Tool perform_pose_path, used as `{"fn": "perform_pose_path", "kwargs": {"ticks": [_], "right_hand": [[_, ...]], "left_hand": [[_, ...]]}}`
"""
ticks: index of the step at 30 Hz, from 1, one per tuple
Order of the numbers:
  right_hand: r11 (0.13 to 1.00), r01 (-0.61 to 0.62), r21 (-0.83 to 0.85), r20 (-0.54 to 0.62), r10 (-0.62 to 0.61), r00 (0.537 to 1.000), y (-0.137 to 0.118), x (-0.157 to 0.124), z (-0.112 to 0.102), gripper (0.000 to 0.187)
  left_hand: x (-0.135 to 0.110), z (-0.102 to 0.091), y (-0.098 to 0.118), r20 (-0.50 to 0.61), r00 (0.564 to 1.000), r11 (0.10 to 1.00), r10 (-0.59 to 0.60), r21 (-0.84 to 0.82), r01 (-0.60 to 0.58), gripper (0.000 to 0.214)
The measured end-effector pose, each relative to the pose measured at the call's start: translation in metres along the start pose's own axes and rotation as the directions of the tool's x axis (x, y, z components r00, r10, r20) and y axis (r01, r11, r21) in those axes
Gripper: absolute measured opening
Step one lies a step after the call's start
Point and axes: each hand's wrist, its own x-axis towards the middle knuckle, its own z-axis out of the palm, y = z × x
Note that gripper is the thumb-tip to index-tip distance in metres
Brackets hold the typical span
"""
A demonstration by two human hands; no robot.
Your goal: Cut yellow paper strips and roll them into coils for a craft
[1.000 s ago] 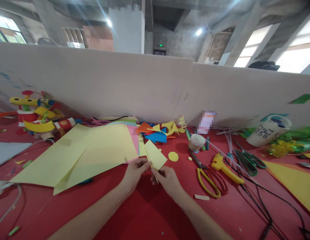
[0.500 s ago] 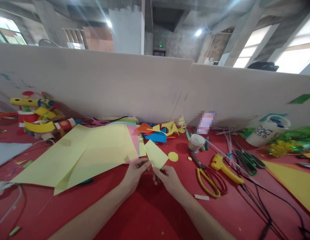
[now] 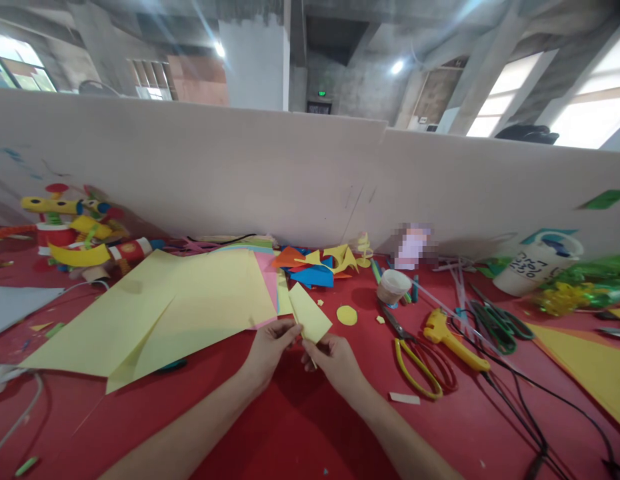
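A small piece of pale yellow paper [image 3: 310, 315] is held up between both hands above the red table. My left hand [image 3: 274, 347] pinches its lower left corner between thumb and fingers. My right hand [image 3: 335, 357] grips the lower edge, with the thumb on the near side and a thin end of the paper showing below it. A yellow paper circle [image 3: 347, 315] lies just right of the paper. Large pale yellow sheets [image 3: 210, 293] lie left of my left hand, over pink and blue ones.
Right of my hands lie scissors [image 3: 415, 367] with yellow and red handles, a yellow glue gun [image 3: 455, 340] with a black cord, and green-handled scissors [image 3: 495, 327]. A paper cup [image 3: 393, 287] stands behind. Coloured scraps [image 3: 313, 275] lie below a white partition [image 3: 240, 167].
The yellow paper has turned slightly and looks narrower, its right corner drawn in to the left. A small pale scrap behind it now shows. Both hands keep their grip.
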Motion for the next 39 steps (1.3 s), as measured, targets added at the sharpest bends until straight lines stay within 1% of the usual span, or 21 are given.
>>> {"fn": "perform_pose_path", "kwargs": {"ticks": [5, 8, 14, 17, 19, 21, 23, 26, 28, 31, 39], "right_hand": [[0.999, 0.002, -0.044, -0.001, -0.002, 1.0, -0.0002, -0.0007, 0.0028, 0.046], [1.0, -0.007, -0.006, 0.014, 0.007, 1.0, -0.0005, 0.001, 0.0028, 0.046], [0.989, -0.016, 0.147, 0.102, 0.001, 0.995, -0.0026, 0.0033, -0.0041, 0.042], [0.982, -0.051, 0.184, 0.171, 0.019, 0.985, -0.0047, 0.0024, -0.0064, 0.04], [0.982, -0.062, 0.179, 0.18, 0.03, 0.983, -0.0056, 0.0019, -0.006, 0.041], [0.985, -0.062, 0.159, 0.148, 0.038, 0.988, -0.0054, 0.0019, -0.0041, 0.044], [0.991, -0.059, 0.124, 0.09, 0.048, 0.995, -0.0041, 0.0019, -0.0018, 0.046], [0.998, -0.044, 0.039, -0.003, 0.044, 0.999, -0.0011, 0.0013, 0.0007, 0.048], [0.999, -0.035, -0.004, -0.036, 0.035, 0.999, 0.0005, 0.0004, 0.0013, 0.049], [0.999, -0.025, -0.036, -0.046, 0.024, 0.999, 0.0008, -0.0009, 0.0015, 0.049], [0.997, 0.003, -0.074, -0.016, -0.004, 1.0, -0.0022, -0.0019, 0.002, 0.046]], "left_hand": [[-0.0007, 0.0007, -0.0002, -0.036, 0.999, 1.0, 0.004, 0.028, -0.003, 0.024], [-0.0015, 0.0014, 0.0006, -0.038, 0.999, 1.0, -0.001, 0.015, 0.002, 0.025], [-0.0034, 0.003, 0.0014, 0.063, 0.998, 0.993, -0.022, -0.117, 0.029, 0.016], [-0.004, 0.0029, 0.0028, 0.112, 0.992, 0.988, -0.054, -0.14, 0.069, 0.019], [-0.0035, 0.002, 0.0035, 0.118, 0.991, 0.989, -0.069, -0.124, 0.083, 0.024], [-0.0022, 0.0007, 0.0035, 0.095, 0.993, 0.992, -0.072, -0.101, 0.082, 0.025], [-0.0004, -0.0005, 0.0031, 0.067, 0.996, 0.995, -0.064, -0.072, 0.069, 0.024], [0.0011, -0.0012, 0.0036, 0.043, 0.998, 0.999, -0.04, -0.002, 0.041, 0.026], [0.001, -0.0007, 0.0052, 0.022, 0.999, 0.999, -0.029, 0.044, 0.028, 0.029], [-0.0001, 0.0009, 0.0079, 0.001, 1.0, 0.997, -0.018, 0.076, 0.018, 0.029], [-0.0007, 0.0026, 0.0091, -0.013, 1.0, 0.995, -0.012, 0.1, 0.013, 0.032]]}}
